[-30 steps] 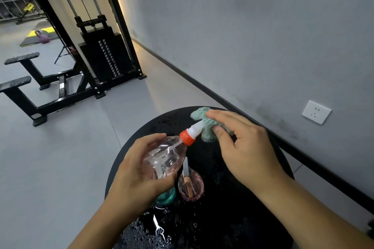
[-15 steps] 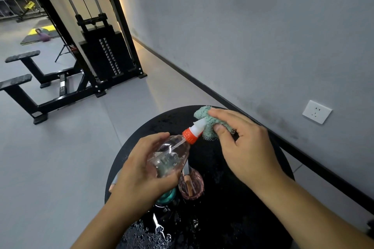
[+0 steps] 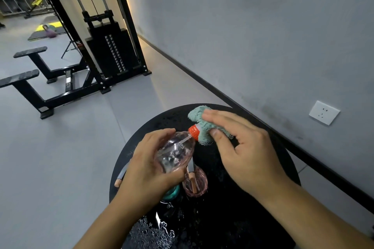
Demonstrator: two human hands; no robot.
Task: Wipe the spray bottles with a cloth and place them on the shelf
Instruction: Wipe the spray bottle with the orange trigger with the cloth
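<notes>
overhead, the left hand (image 3: 149, 170) gripped a clear pink-tinted spray bottle (image 3: 174, 153), fingers curled round its belly, holding it tilted above the round black worktop (image 3: 232, 218) with the neck pointing up and away. its orange collar (image 3: 193, 132) sat right against a teal cloth (image 3: 199, 120), which the right hand (image 3: 249, 151) pinched between thumb and fingers and wrapped over the bottle's nozzle end, so the nozzle itself was hidden. below the held bottle, a second pink bottle (image 3: 195, 185) stood on the worktop with a grey and peach trigger head (image 3: 191, 170) rising from it, and just to its left a teal-coloured bottle (image 3: 172, 192) showed only partly under the left hand. another grey and peach trigger (image 3: 121, 176) stuck out past the left wrist near the worktop's edge. water droplets (image 3: 153, 232) were scattered over the near part of the worktop. behind, a black weight machine (image 3: 109, 54) stood on the grey floor beside the grey wall, and a white wall socket (image 3: 324, 112) sat on that wall to the right.
</notes>
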